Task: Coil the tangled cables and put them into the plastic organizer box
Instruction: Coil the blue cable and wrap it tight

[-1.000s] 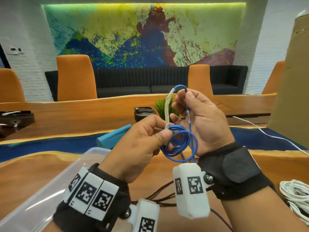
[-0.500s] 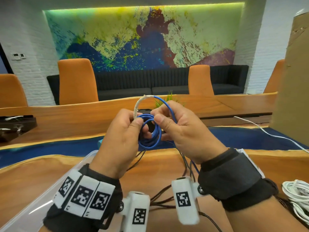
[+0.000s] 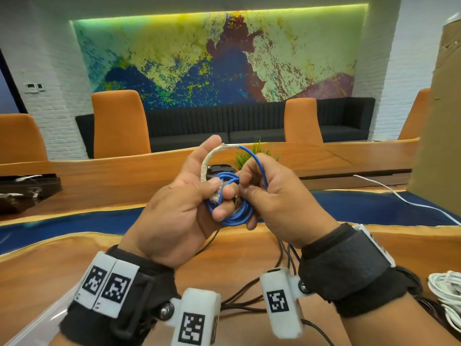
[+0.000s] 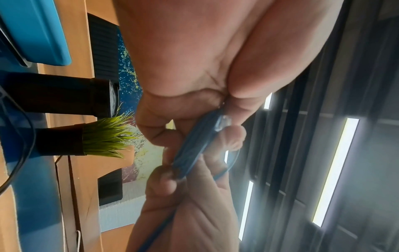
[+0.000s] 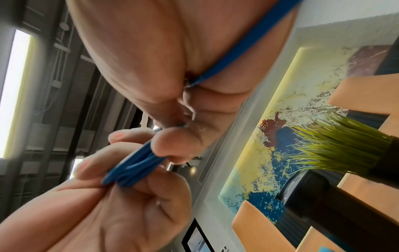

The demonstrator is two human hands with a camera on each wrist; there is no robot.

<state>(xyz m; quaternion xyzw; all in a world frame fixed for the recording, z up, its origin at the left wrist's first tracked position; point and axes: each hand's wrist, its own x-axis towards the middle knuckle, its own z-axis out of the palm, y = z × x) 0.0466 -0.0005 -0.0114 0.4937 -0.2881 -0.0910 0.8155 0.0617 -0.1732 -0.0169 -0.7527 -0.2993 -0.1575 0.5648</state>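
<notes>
A blue cable is wound into a small coil and held in the air between both hands above the wooden table. My left hand grips the coil, its thumb pressing the clear plug against the loops. My right hand pinches the coil's right side. A loose end arcs above the coil, and part of it is wrapped in white tape. The left wrist view shows the coil and the plug. In the right wrist view the loops sit between both hands' fingers. The clear plastic box shows at the lower left.
Black cables lie on the table below my hands. A white cable bundle sits at the right edge, and a single white cable runs toward a cardboard box. Behind my hands stand a small plant and a dark cup.
The taped end, which stood upright a second ago, now bends over in an arc to the left. Both hands have closed in on a tighter coil, and the left thumb now pins the plug.
</notes>
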